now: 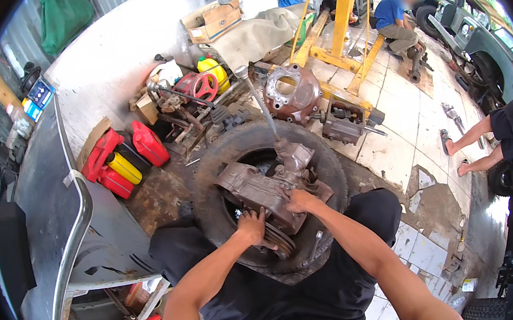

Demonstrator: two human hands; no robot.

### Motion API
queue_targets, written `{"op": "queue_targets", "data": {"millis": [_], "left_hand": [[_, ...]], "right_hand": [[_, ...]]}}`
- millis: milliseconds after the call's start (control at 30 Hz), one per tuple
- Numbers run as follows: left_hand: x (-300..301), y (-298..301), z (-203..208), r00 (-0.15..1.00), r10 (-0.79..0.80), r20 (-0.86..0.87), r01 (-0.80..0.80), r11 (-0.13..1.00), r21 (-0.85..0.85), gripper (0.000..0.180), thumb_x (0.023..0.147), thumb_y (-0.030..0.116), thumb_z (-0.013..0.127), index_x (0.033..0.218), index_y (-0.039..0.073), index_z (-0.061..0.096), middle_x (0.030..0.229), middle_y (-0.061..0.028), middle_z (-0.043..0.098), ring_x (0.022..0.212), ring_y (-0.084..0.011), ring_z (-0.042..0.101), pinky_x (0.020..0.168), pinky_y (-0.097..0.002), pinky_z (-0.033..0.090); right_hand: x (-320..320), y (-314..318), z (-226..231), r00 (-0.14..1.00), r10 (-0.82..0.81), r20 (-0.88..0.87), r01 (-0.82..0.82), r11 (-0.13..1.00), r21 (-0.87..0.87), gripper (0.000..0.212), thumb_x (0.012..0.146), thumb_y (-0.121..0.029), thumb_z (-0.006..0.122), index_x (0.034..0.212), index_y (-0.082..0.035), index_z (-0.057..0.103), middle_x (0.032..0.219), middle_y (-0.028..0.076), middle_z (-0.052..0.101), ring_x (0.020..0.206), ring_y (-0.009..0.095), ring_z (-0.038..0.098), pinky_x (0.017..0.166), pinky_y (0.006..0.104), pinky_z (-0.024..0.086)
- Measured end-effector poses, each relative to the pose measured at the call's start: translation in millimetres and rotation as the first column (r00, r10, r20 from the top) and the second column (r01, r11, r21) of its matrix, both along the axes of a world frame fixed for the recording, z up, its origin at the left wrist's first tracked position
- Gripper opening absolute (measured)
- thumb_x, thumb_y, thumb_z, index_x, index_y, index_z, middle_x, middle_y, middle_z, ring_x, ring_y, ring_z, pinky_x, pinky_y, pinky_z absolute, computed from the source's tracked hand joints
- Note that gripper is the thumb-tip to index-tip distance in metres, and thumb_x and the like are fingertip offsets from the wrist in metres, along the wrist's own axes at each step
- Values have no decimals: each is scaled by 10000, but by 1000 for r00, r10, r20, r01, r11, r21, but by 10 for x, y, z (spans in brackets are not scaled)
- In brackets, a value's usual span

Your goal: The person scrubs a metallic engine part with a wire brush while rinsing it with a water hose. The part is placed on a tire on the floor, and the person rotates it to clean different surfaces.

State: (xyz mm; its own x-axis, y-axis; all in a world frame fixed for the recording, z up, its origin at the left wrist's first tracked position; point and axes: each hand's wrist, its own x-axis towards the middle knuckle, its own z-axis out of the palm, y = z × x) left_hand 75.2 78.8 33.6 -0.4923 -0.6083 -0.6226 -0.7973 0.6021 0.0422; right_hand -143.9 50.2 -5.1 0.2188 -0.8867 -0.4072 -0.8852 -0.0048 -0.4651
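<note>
A brown, greasy gearbox [246,182] with a long gear lever [262,107] lies tilted on a worn tyre [204,159] between my knees. My left hand [252,227] grips its near left side, fingers spread on the casing and thumb by a round drum [280,241] at its lower end. My right hand [299,201] holds the casing's right side, its index finger extended along the metal. The undersides of both hands are hidden. Just beyond the tyre are a bell housing [291,92] and a second gearbox [342,121] with exposed gears.
Red jerrycans [149,144] and a grey vehicle panel [79,239] stand on the left. A yellow hoist frame [341,16] rises behind. At the far right, one person [396,23] crouches over a part; another person's bare legs [483,138] show nearer. Broken tiles [429,251] lie right of my knee.
</note>
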Motion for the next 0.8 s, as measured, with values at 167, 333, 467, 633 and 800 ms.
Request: {"op": "queue_targets", "data": {"millis": [167,333,467,633,800], "left_hand": [[29,17,-55,1000,-5,-5,5,1000,-27,1544,491,904,688,1546,-58,98,1455,-300,399,1372,-479,375,1102,-525,338],[-17,-17,-3,1000,15,-14,-15,1000,19,1555,485,897,702,1555,-41,75,1486,-299,361,1393,-479,346,1126,-516,316],[6,-5,4,1000,21,8,-21,1000,16,1567,476,897,708,1559,-34,63,1505,-301,338,1404,-479,331,1136,-513,305],[59,11,-10,1000,23,-12,-23,1000,4,1542,495,886,709,1554,-42,80,1473,-303,375,1386,-473,358,1116,-520,326],[23,11,24,999,24,-24,-23,1000,2,1530,505,879,712,1553,-45,86,1461,-307,387,1381,-471,367,1112,-521,331]], "right_hand": [[-8,-99,76,1000,-14,-25,18,988,155,504,761,-327,617,1150,-13,678,1040,293,672,972,429,672,884,462,539],[-18,-43,48,988,-70,-135,88,987,137,504,741,-300,613,1126,15,692,1143,257,677,1071,394,665,932,462,525],[25,-133,222,994,-3,-109,20,988,154,485,743,-279,608,1124,9,695,1103,259,688,1057,398,669,922,466,529],[111,-63,432,990,52,-129,-35,991,131,526,738,-261,587,1184,5,671,1137,257,678,1068,402,660,927,473,523],[-28,-184,205,988,98,-123,-77,984,164,588,731,-282,578,1255,-22,638,1143,255,674,1064,407,658,930,466,521]]}}
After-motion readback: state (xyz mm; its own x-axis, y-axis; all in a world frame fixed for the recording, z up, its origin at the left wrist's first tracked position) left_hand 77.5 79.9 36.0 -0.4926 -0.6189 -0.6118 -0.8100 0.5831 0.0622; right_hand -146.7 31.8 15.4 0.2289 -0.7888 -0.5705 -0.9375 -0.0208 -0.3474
